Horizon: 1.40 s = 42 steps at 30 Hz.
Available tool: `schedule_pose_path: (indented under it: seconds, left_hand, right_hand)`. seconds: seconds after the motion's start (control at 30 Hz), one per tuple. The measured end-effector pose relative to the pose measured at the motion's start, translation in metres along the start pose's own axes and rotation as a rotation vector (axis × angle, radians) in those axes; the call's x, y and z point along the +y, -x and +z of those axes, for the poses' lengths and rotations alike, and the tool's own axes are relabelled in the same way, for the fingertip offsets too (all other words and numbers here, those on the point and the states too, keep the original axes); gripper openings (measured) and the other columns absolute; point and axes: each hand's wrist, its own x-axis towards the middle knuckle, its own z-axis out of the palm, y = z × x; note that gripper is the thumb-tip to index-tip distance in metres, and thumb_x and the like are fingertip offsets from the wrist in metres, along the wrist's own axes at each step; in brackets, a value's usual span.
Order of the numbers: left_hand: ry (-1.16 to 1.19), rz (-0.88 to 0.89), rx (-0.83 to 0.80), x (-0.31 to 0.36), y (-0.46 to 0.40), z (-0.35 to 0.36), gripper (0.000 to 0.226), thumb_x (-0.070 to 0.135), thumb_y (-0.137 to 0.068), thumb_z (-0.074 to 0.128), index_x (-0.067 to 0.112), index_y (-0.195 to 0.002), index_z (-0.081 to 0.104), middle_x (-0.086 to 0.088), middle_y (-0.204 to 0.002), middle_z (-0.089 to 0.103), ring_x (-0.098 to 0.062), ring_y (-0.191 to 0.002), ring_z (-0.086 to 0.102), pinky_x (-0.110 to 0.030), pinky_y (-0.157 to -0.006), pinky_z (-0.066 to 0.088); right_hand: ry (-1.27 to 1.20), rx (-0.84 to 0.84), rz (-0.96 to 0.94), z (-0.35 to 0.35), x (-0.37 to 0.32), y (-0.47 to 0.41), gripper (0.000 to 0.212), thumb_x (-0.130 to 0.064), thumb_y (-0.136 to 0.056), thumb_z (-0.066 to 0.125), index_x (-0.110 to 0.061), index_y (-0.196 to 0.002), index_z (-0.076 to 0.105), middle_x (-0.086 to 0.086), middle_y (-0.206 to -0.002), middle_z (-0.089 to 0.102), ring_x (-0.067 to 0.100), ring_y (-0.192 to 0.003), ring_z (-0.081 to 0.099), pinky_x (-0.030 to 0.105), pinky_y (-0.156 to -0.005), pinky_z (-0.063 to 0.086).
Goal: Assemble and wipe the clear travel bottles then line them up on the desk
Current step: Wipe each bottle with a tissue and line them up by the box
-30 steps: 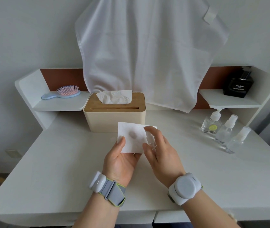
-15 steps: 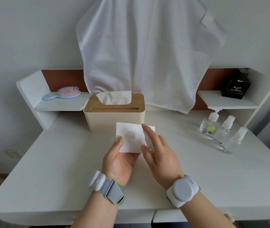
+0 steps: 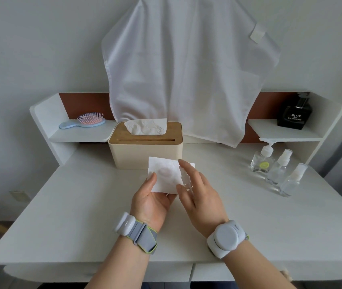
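Three bottles (image 3: 278, 170) stand at the desk's (image 3: 61, 205) right edge. Left hand (image 3: 152, 200) still pinches the tissue (image 3: 164, 174); right hand's (image 3: 199, 197) fingers (image 3: 186, 167) have spread, so wiping seems nearly finished.

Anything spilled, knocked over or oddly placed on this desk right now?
Nothing spilled or toppled. The three clear bottles stand upright in a diagonal row at right. One oddity: a large white cloth hangs on the wall, draped behind the tissue box.
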Motion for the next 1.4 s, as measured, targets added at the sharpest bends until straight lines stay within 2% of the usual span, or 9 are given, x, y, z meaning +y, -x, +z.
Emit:
schedule_pose_path:
  seconds: [0.27, 0.43, 0.6, 0.7, 0.8, 0.9, 0.97, 1.13, 1.4]
  left_hand:
    - [-0.109, 0.061, 0.058, 0.002, 0.006, 0.003, 0.032, 0.015, -0.093, 0.048, 0.003, -0.121, 0.058, -0.018, -0.110, 0.064, -0.032, -0.100, 0.061, -0.036, -0.079, 0.053]
    - [-0.287, 0.087, 0.163, 0.008, 0.012, -0.002, 0.031, -0.003, -0.095, 0.038, -0.004, -0.118, 0.058, -0.020, -0.106, 0.064, -0.031, -0.093, 0.063, -0.034, -0.074, 0.053]
    - [-0.576, 0.058, 0.325, 0.014, 0.018, -0.008, 0.029, -0.011, -0.085, 0.046, 0.002, -0.099, 0.068, -0.024, -0.098, 0.068, -0.034, -0.087, 0.063, -0.040, -0.078, 0.050]
    - [-0.842, 0.056, 0.383, 0.018, 0.021, -0.016, 0.021, 0.000, -0.080, 0.059, 0.012, -0.091, 0.072, -0.017, -0.094, 0.072, -0.035, -0.090, 0.068, -0.050, -0.085, 0.056]
    - [-1.066, 0.114, 0.377, 0.026, 0.026, -0.018, 0.023, 0.026, -0.067, 0.064, 0.014, -0.086, 0.072, -0.010, -0.083, 0.073, -0.032, -0.084, 0.068, -0.047, -0.078, 0.057]
    - [-1.282, 0.200, 0.472, 0.032, 0.022, -0.026, 0.025, 0.028, -0.076, 0.070, 0.015, -0.097, 0.070, 0.001, -0.090, 0.070, -0.025, -0.089, 0.065, -0.034, -0.082, 0.050]
    - [-1.372, 0.251, 0.544, 0.037, 0.016, -0.032, 0.028, 0.025, -0.081, 0.070, 0.014, -0.107, 0.067, -0.001, -0.102, 0.067, -0.022, -0.096, 0.062, -0.031, -0.089, 0.047]
    - [-1.478, 0.255, 0.583, 0.045, 0.002, -0.045, 0.030, 0.028, -0.085, 0.067, 0.016, -0.112, 0.065, -0.002, -0.108, 0.065, -0.021, -0.097, 0.061, -0.026, -0.084, 0.044]
    - [-1.646, 0.214, 0.622, 0.049, -0.017, -0.056, 0.030, 0.034, -0.083, 0.067, 0.020, -0.109, 0.067, -0.003, -0.110, 0.063, -0.023, -0.097, 0.061, -0.024, -0.080, 0.042]
  right_hand:
    - [-0.098, 0.057, 0.063, 0.002, 0.009, 0.009, 0.043, -0.046, -0.093, 0.050, -0.038, -0.127, 0.025, -0.016, -0.070, 0.051, -0.004, -0.073, 0.050, 0.016, -0.058, 0.032]
    - [-0.094, 0.072, 0.052, 0.001, 0.008, 0.011, 0.038, -0.047, -0.092, 0.053, -0.036, -0.119, 0.030, -0.017, -0.076, 0.056, -0.007, -0.069, 0.053, 0.014, -0.057, 0.037]
    - [-0.022, 0.082, 0.018, 0.000, 0.009, 0.013, 0.043, -0.039, -0.081, 0.054, -0.038, -0.118, 0.032, -0.019, -0.094, 0.050, 0.009, -0.066, 0.049, 0.027, -0.058, 0.037]
    - [-0.074, 0.064, 0.021, -0.002, 0.011, 0.008, 0.042, -0.041, -0.082, 0.058, -0.041, -0.119, 0.038, -0.024, -0.097, 0.050, -0.001, -0.081, 0.053, 0.016, -0.060, 0.039]
    - [-0.202, 0.055, 0.015, -0.005, 0.015, 0.001, 0.044, -0.038, -0.086, 0.068, -0.044, -0.124, 0.046, -0.017, -0.107, 0.056, -0.006, -0.094, 0.054, 0.006, -0.074, 0.039]
    - [-0.324, 0.057, 0.041, -0.009, 0.020, -0.009, 0.044, -0.032, -0.086, 0.071, -0.044, -0.124, 0.052, -0.008, -0.110, 0.059, 0.009, -0.097, 0.060, 0.028, -0.086, 0.050]
    - [-0.408, 0.064, 0.088, -0.010, 0.020, -0.017, 0.045, -0.030, -0.084, 0.074, -0.041, -0.124, 0.057, -0.004, -0.105, 0.058, 0.023, -0.089, 0.063, 0.046, -0.082, 0.054]
    - [-0.554, -0.008, 0.095, -0.011, 0.021, -0.034, 0.048, -0.020, -0.092, 0.066, -0.050, -0.126, 0.053, 0.000, -0.096, 0.062, 0.029, -0.083, 0.063, 0.028, -0.070, 0.057]
    - [-0.545, -0.056, 0.117, -0.002, 0.031, -0.036, 0.044, -0.022, -0.096, 0.058, -0.044, -0.132, 0.048, 0.002, -0.101, 0.060, 0.025, -0.083, 0.064, 0.027, -0.072, 0.055]
